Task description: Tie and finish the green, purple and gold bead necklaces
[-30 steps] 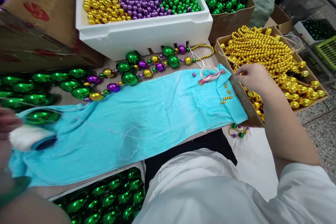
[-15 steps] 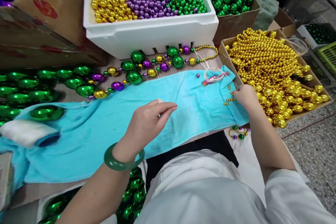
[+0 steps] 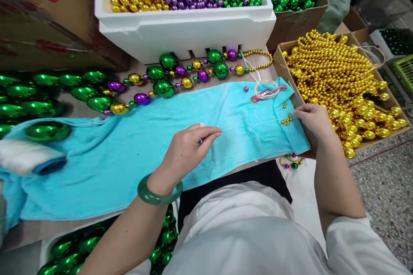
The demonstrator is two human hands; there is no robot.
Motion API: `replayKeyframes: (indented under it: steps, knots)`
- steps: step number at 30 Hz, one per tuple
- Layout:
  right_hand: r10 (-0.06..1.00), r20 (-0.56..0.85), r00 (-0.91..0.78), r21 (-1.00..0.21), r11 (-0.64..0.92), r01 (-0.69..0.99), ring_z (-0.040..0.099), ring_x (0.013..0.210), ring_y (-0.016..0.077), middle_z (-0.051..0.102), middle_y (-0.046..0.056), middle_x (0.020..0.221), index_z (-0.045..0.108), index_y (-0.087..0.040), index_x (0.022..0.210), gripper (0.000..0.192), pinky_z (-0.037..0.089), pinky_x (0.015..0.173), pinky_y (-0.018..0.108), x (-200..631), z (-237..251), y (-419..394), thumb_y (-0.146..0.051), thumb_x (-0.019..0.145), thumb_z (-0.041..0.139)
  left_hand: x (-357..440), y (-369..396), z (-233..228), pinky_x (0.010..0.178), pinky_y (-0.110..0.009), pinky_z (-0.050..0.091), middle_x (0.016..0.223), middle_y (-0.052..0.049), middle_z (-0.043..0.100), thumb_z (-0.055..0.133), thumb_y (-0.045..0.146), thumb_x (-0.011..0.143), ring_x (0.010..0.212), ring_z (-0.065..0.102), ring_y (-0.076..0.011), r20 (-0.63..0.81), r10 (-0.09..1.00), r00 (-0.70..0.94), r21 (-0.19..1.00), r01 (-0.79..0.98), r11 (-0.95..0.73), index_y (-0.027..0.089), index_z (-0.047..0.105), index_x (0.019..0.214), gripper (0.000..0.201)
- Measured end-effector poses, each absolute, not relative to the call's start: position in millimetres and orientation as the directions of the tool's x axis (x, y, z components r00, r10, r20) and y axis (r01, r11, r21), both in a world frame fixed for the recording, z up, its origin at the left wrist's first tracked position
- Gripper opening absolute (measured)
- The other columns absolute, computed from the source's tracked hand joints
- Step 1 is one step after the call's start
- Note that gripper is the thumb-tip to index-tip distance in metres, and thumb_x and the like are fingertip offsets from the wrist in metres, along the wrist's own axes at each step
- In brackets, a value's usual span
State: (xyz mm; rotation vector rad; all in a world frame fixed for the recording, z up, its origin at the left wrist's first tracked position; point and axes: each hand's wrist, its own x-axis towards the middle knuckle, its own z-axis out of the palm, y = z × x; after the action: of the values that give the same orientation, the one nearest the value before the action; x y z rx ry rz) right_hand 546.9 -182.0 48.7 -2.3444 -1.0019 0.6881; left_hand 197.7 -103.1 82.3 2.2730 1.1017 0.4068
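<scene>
My left hand [image 3: 193, 144], with a green bangle [image 3: 158, 193] on its wrist, hovers over the middle of the blue towel [image 3: 122, 163]. Its thumb and forefinger are pinched; whatever is between them is too small to make out. At the towel's right end, my right hand [image 3: 312, 118] is closed in a pinch on a thin white thread [image 3: 274, 120], which trails left across the cloth. Small gold beads [image 3: 286, 121] lie just left of those fingertips. A single purple bead [image 3: 246, 89] and a pink-labelled item [image 3: 260, 96] with a loop of pale cord rest farther back.
A white foam box [image 3: 187, 30] of gold, purple and green beads stands behind a large-bead necklace [image 3: 163, 88]. At right is a carton [image 3: 285, 66] of gold bead strands. A white thread spool [image 3: 27, 157] lies left, near big green beads [image 3: 48, 131].
The view has shifted slightly. My right hand has moved a little to the right and the small gold beads sit closer together. My left hand keeps its pinch.
</scene>
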Motion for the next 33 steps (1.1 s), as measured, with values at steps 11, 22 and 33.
replayKeyframes:
  steps: [11,22,33]
  knots:
    - [0.794,-0.289,0.535,-0.696,-0.558,0.453,0.038,0.048,0.0084,0.049,-0.004,0.053,0.067,-0.015,0.071,0.023,0.029,0.049,0.024,542.5,94.5,-158.8,-0.036,0.062,0.067,195.8,-103.8,77.6,0.071,-0.027,0.047,0.082,-0.001,0.073,0.049,0.036,0.091,0.075,0.063,-0.0151,0.023,0.788,0.616,0.652,0.588,-0.479,0.022,0.074,0.097,0.029]
    - [0.754,0.003,0.657,-0.473,-0.577,0.666,0.057,0.065,0.0186,0.067,0.005,0.07,0.075,-0.014,0.084,0.026,0.041,0.061,0.03,585.5,74.3,-138.7,-0.031,0.071,0.06,191.8,-102.1,72.6,0.069,-0.026,0.046,0.084,-0.002,0.072,0.048,0.037,0.092,0.074,0.063,-0.0149,-0.004,0.773,0.634,0.641,0.595,-0.485,0.022,0.074,0.097,0.03]
    - [0.799,-0.026,0.6,0.032,-0.6,0.8,0.065,0.096,0.0322,0.067,0.021,0.108,0.068,-0.011,0.109,0.038,0.049,0.075,0.038,559.8,52.6,-76.1,-0.032,0.082,0.051,206.7,-103.9,67.3,0.074,-0.026,0.048,0.093,-0.004,0.073,0.047,0.033,0.093,0.085,0.067,-0.0158,-0.038,0.729,0.684,0.675,0.555,-0.486,0.021,0.073,0.097,0.029]
